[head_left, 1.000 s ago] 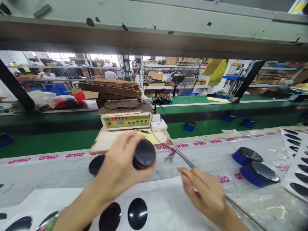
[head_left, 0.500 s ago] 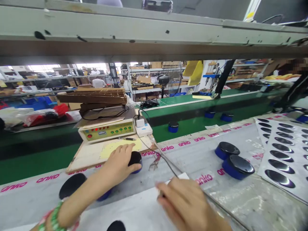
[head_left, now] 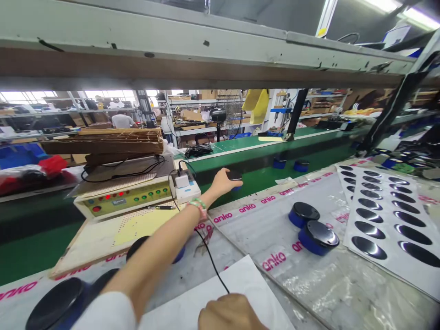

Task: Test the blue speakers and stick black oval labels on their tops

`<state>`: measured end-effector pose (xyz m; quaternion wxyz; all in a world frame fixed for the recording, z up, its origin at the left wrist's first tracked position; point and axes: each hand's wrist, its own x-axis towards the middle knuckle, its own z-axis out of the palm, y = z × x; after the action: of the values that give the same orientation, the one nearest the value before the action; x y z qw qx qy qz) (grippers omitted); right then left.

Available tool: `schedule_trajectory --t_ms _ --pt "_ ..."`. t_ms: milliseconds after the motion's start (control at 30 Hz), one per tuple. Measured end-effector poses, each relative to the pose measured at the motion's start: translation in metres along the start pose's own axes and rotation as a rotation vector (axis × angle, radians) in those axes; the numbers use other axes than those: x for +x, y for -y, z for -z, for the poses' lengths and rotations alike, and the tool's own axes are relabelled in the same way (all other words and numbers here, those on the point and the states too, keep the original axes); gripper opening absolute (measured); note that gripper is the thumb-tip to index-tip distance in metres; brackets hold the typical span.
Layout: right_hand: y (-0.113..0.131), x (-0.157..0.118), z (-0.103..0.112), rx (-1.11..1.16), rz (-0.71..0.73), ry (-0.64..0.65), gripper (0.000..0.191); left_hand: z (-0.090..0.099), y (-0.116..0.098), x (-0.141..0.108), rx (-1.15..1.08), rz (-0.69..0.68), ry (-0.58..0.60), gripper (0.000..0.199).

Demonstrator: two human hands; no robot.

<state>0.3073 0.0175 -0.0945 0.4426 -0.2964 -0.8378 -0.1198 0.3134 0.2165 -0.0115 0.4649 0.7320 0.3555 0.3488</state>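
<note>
My left hand (head_left: 222,182) stretches forward over the green conveyor, its fingers closed around the side of a round blue case with a black top (head_left: 235,176). Low in the middle, my right hand (head_left: 229,312) is curled over a white sheet (head_left: 252,279). A thin black cord (head_left: 211,261) runs into that fist, but what the fingers grip is hidden. More round blue cases stand on the plastic-covered bench: one partly behind my left forearm, a large one (head_left: 57,302) at lower left, and a touching pair, the nearer one (head_left: 318,237) right of centre.
A control box with lit red lamps (head_left: 125,201) stands at left on a perforated board, with a pen (head_left: 161,207). Sheets of glossy black oval stickers (head_left: 373,215) lie at right. Two more blue cases (head_left: 301,165) sit on the conveyor (head_left: 254,181). A shelf beam (head_left: 172,34) crosses overhead.
My left hand has left the case beside the control box and reached forward onto the one on the conveyor. My right hand has dropped lower. The view has swung right.
</note>
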Motion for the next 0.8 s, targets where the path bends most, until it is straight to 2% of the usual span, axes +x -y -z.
schedule_trajectory --t_ms 67,133,200,300,367,467,600,700,800 --pt "0.002 0.014 0.02 0.051 -0.054 -0.086 0.057 0.024 -0.018 -0.03 -0.135 0.042 0.058 0.035" --pt "0.002 0.023 0.036 0.14 -0.204 -0.152 0.043 0.051 -0.034 -0.073 -0.253 0.102 0.112 0.036" --pt "0.002 0.027 0.047 0.223 -0.365 -0.184 0.034 0.073 -0.043 -0.123 -0.354 0.179 0.108 0.038" --pt "0.006 0.032 0.051 0.282 -0.454 -0.137 0.028 0.089 -0.041 -0.19 -0.588 0.343 0.009 0.038" --pt "0.012 0.037 0.049 0.304 -0.448 -0.08 0.024 0.09 -0.033 -0.221 -0.703 0.413 -0.011 0.036" --pt "0.022 0.045 0.047 0.326 -0.397 -0.032 0.019 0.086 -0.025 -0.245 -0.729 0.388 0.009 0.037" --pt "0.031 0.05 0.047 0.29 -0.354 -0.008 0.021 0.085 -0.025 -0.252 -0.639 0.256 -0.009 0.038" --pt "0.032 0.051 0.048 0.204 -0.34 -0.007 0.021 0.088 -0.027 -0.256 -0.421 0.13 -0.065 0.041" --pt "0.032 0.052 0.049 0.175 -0.359 0.052 0.023 0.09 -0.027 -0.262 -0.144 0.049 -0.138 0.055"
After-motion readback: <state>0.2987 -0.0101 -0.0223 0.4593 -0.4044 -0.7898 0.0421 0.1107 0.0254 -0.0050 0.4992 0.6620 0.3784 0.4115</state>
